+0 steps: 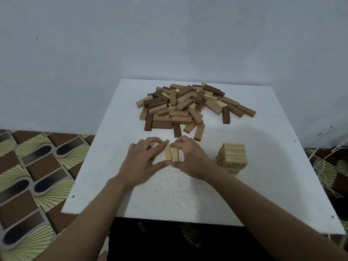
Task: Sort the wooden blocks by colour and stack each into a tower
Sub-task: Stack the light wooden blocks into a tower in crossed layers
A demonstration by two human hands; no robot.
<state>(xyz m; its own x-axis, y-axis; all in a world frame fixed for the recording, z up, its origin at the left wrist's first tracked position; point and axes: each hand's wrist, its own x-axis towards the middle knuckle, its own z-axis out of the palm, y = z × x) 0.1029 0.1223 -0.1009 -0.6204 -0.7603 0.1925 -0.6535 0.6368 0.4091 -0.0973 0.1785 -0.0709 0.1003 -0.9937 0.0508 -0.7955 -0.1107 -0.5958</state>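
On the white table (169, 194) a loose pile (188, 108) of dark, mid-brown and pale blocks lies toward 12 o'clock; a tower (232, 156) of pale blocks stands upright at about 3 o'clock, well apart from the pile; at the centre two pale blocks lie flat side by side, touching along their long sides and pointing toward 12; the left hand (145, 157) pinches the left block (168, 152) end to end, forefinger at the far end and thumb at the near end; the right hand (188, 157) grips the right block (175, 153) the same way, its fingers curled over the far end; the thumbs nearly meet at 6 o'clock of the pair; a patterned floor (37, 166) shows at 9 o'clock; a pale wall (169, 34) rises behind.
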